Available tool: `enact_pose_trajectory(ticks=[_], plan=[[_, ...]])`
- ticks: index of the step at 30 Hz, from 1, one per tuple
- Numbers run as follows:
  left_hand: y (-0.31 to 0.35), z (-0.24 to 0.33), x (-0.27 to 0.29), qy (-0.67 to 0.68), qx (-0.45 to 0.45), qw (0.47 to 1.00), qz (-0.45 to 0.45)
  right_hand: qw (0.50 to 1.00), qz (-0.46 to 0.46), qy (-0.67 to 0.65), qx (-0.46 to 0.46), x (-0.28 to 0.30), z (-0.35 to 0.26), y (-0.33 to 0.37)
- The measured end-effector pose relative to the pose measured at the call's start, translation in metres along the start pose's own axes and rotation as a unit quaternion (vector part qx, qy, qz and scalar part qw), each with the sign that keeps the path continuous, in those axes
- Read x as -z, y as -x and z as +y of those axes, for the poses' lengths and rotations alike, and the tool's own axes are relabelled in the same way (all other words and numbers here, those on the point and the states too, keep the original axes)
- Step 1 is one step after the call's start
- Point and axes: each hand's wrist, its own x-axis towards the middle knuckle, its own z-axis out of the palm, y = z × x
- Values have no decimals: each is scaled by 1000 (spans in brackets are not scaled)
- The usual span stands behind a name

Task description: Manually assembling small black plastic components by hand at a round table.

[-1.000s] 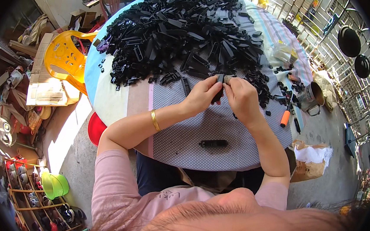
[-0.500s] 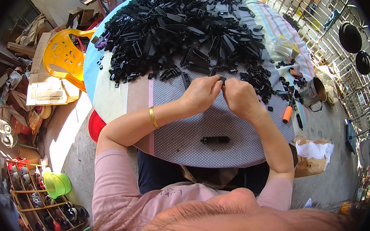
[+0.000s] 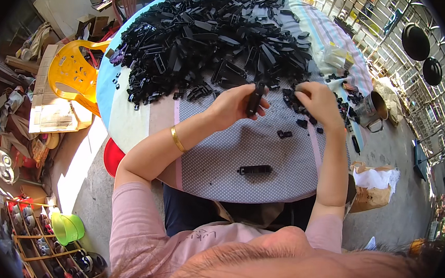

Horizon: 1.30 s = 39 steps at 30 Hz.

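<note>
Far left, beside the table, a yellow plastic chair stands on the floor with flattened cardboard near it; nearer, a green bowl sits by a shoe rack. The round table is covered in a dotted cloth, and its far half carries a large heap of black plastic parts. Left hand, gold bangle on the wrist, is closed around a black elongated piece, fingers and thumb pinching it about mid-length so it stands roughly upright, just near of the heap. A finished-looking black bar lies alone on the cloth, near the table's near edge. Two small black bits lie between the hands. Right hand rests fingers-down on loose small pieces at the heap's right fringe, fingertips pressed together as if picking; what they hold I cannot tell. Further right, a metal cup on the floor and a brown paper bag. Judgement: the piece looks light, rigid moulded plastic, smooth and a little slippery; best held by its long flat sides at the middle, leaving the ends free.
</note>
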Motion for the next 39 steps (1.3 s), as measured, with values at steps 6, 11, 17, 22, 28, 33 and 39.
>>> enact_pose_trajectory(ticks=[6,11,17,22,28,33,39], plan=[[-4,-7,11,-67,-10,998,-6,987,-101,77,-102,-5,16,-1],[-2,-11,4,-47,-5,999,-15,988,50,117,-88,-5,-3,-3],[-7,-17,11,101,25,994,31,971,90,-215,58,-19,-40,0],[-7,-19,9,72,-23,997,26,968,54,-214,121,-22,-73,10],[-8,-22,7,-4,-69,995,73,969,96,-77,214,-29,-74,13],[-9,-22,8,-34,-104,991,78,962,115,-78,234,-31,-80,16],[-6,-19,2,-228,-171,948,142,981,81,-74,158,-45,-79,19]])
